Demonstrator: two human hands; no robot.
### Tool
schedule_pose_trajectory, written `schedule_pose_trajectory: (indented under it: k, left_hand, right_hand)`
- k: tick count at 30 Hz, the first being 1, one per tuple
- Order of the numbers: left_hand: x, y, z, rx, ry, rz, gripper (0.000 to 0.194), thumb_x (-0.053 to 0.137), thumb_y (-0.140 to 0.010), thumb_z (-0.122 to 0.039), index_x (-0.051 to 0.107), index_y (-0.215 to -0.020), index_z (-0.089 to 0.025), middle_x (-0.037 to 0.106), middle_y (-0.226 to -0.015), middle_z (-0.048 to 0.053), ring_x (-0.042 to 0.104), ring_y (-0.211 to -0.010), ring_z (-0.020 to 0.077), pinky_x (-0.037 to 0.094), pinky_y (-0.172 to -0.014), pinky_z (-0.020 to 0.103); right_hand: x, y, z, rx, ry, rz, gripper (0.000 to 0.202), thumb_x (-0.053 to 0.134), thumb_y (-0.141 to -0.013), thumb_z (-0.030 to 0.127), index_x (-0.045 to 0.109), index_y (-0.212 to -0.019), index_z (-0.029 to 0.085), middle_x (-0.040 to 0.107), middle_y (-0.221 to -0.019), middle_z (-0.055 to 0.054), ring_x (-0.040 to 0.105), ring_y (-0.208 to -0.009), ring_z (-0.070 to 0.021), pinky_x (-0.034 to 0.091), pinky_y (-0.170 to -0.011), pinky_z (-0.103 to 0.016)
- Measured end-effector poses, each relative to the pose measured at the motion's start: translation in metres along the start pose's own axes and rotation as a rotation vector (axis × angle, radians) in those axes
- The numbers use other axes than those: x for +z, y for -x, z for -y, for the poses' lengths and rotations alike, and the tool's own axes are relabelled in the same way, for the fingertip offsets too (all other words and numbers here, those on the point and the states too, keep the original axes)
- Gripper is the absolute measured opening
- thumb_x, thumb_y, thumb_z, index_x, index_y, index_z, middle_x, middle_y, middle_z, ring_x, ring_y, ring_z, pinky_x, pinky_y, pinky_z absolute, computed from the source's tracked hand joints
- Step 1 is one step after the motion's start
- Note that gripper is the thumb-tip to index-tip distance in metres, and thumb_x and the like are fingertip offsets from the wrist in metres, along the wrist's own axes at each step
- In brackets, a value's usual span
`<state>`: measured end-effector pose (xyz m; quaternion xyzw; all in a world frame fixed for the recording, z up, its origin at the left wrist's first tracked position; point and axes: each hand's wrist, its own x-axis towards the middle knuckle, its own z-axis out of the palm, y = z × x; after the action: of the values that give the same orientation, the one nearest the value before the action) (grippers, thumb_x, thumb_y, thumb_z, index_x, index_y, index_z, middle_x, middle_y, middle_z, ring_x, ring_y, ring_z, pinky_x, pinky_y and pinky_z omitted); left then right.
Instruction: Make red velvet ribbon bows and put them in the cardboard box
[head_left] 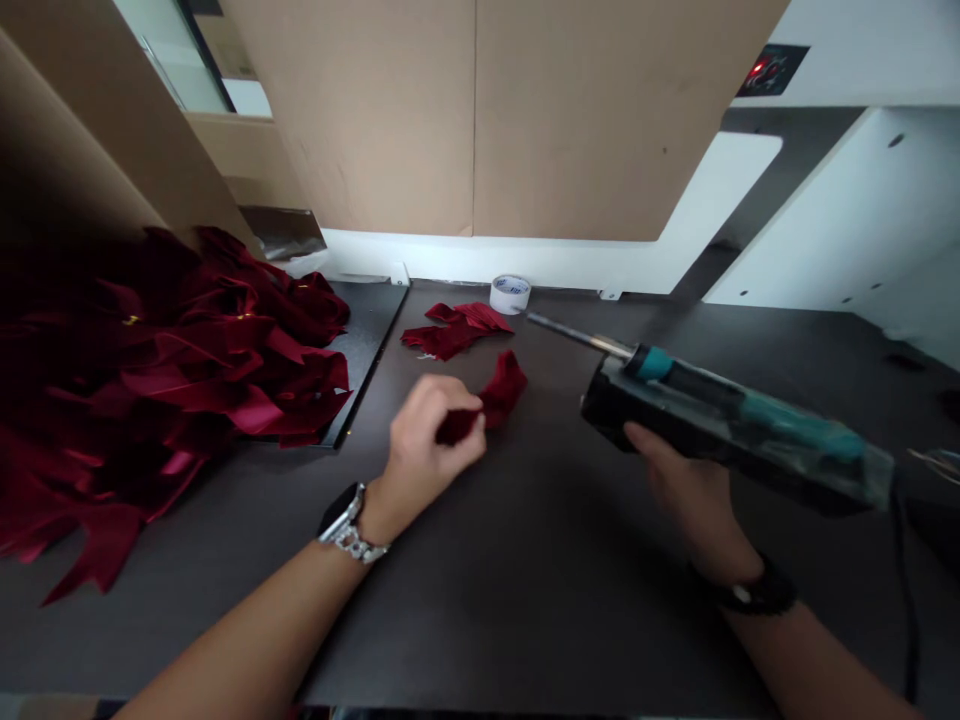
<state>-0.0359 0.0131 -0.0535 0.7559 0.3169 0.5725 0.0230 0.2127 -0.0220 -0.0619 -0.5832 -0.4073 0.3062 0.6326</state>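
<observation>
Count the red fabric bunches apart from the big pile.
2: one bunch in the left hand, and another bunch lying on the dark tabletop beside the tape roll. Overlapping folds may hide more pieces.

Dim, soft light; right hand [694,490] and tool [739,425] motion-blurred.

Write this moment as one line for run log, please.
left hand: pinching red ribbon | right hand: holding teal-black tool | desk: white tape roll, loose red piece | left side: ribbon pile
</observation>
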Motion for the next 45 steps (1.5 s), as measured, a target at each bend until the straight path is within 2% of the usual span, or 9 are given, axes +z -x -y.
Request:
schedule_pose_trajectory:
  k: [4, 10, 17, 24, 30, 34, 37, 40, 45]
  left_hand:
    - [0.014, 0.018, -0.032, 0.330, 0.157, 0.426, 0.009, 0.057, -0.083, -0.015, 0.056, -0.091, -0.019, 0.063, -0.087, 0.004, 0.058, -0.074, 0.0125, 0.049, -0.063, 0.023]
    - [0.025, 0.031, -0.061, 0.638, 0.101, 0.782, 0.009, 0.050, -0.089, -0.014, 0.056, -0.083, -0.017, 0.062, -0.084, 0.002, 0.052, -0.070, 0.0142, 0.044, -0.058, 0.027]
    - [0.025, 0.029, -0.063, 0.515, 0.121, 0.990, 0.017, 0.061, -0.086, -0.032, 0.056, -0.083, -0.016, 0.062, -0.089, 0.004, 0.055, -0.083, 0.0175, 0.048, -0.068, 0.029]
    - [0.021, 0.029, -0.073, 0.398, 0.106, 1.073, 0.018, 0.048, -0.093, -0.017, 0.052, -0.076, -0.017, 0.061, -0.080, 0.000, 0.054, -0.078, 0.0148, 0.045, -0.071, 0.028]
    - [0.018, 0.039, -0.076, 0.154, 0.141, 1.004, 0.009, 0.049, -0.092, -0.016, 0.056, -0.087, -0.017, 0.063, -0.086, 0.002, 0.055, -0.081, 0.0152, 0.044, -0.070, 0.027]
    - [0.019, 0.040, -0.077, 0.116, 0.162, 1.010, 0.018, 0.045, -0.092, -0.011, 0.057, -0.080, -0.017, 0.062, -0.083, 0.003, 0.055, -0.082, 0.0159, 0.044, -0.073, 0.027]
    - [0.017, 0.037, -0.075, -0.020, 0.259, 1.056, 0.003, 0.059, -0.085, -0.015, 0.060, -0.088, -0.017, 0.061, -0.094, 0.004, 0.056, -0.088, 0.0167, 0.046, -0.077, 0.028]
    - [0.011, 0.036, -0.072, -0.348, 0.405, 1.012, 0.024, 0.069, -0.074, -0.015, 0.060, -0.096, -0.019, 0.059, -0.102, 0.004, 0.057, -0.090, 0.0167, 0.047, -0.079, 0.029]
    - [-0.012, 0.039, -0.077, -1.214, 0.832, 0.717, 0.022, 0.067, -0.075, -0.029, 0.058, -0.093, -0.019, 0.061, -0.088, 0.001, 0.060, -0.078, 0.0134, 0.047, -0.070, 0.025]
  right_hand:
    - [0.005, -0.016, 0.004, -0.128, -0.080, -0.331, 0.046, 0.078, -0.059, 0.038, 0.064, -0.097, 0.018, 0.066, -0.106, -0.006, 0.061, -0.105, -0.0232, 0.041, -0.103, -0.048]
    - [-0.003, -0.043, -0.002, -0.222, -0.209, -0.395, 0.046, 0.079, -0.059, 0.033, 0.061, -0.097, 0.015, 0.066, -0.104, -0.005, 0.063, -0.098, -0.0183, 0.046, -0.098, -0.041]
    - [-0.010, -0.057, -0.010, -0.202, -0.235, -0.456, 0.050, 0.081, -0.054, 0.031, 0.062, -0.097, 0.013, 0.065, -0.107, -0.008, 0.063, -0.099, -0.0199, 0.045, -0.100, -0.043]
    - [-0.027, -0.076, -0.027, -0.164, -0.235, -0.492, 0.054, 0.082, -0.051, 0.027, 0.061, -0.099, 0.013, 0.065, -0.112, -0.009, 0.062, -0.105, -0.0209, 0.045, -0.102, -0.042]
    - [-0.038, -0.086, -0.040, -0.144, -0.213, -0.531, 0.054, 0.080, -0.053, 0.025, 0.060, -0.101, 0.012, 0.065, -0.113, -0.010, 0.062, -0.107, -0.0218, 0.046, -0.102, -0.042]
    - [-0.041, -0.088, -0.042, -0.136, -0.198, -0.541, 0.056, 0.080, -0.053, 0.023, 0.059, -0.103, 0.011, 0.064, -0.116, -0.011, 0.061, -0.109, -0.0223, 0.045, -0.103, -0.041]
    - [-0.041, -0.087, -0.041, -0.129, -0.192, -0.541, 0.051, 0.080, -0.053, 0.021, 0.060, -0.099, 0.011, 0.065, -0.114, -0.011, 0.061, -0.110, -0.0234, 0.044, -0.104, -0.042]
    - [-0.042, -0.087, -0.040, -0.122, -0.189, -0.540, 0.049, 0.080, -0.052, 0.019, 0.061, -0.096, 0.011, 0.066, -0.111, -0.010, 0.061, -0.110, -0.0240, 0.044, -0.104, -0.043]
    - [-0.044, -0.089, -0.042, -0.092, -0.191, -0.556, 0.053, 0.081, -0.052, 0.015, 0.060, -0.099, 0.009, 0.065, -0.113, -0.011, 0.061, -0.110, -0.0230, 0.045, -0.103, -0.039]
